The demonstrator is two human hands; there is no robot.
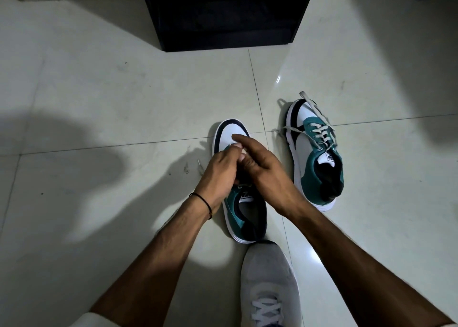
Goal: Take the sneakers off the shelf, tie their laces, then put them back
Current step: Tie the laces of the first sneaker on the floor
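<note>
Floor: pale glossy tiles [99, 84] with thin grout lines and a few dark specks.
Furniture: a black cabinet [226, 14] stands on the floor at the top, its inside dark.
Light: dim, with bright glare patches and large soft shadows.

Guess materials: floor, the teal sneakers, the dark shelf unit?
Floor: glossy pale tile, probably ceramic or marble; grout lines and glare. Teal sneakers: matte suede-like or synthetic panels, smooth white toe, flat woven laces, white rubbery sole. Shelf unit: matte black, too dark to tell.
</note>
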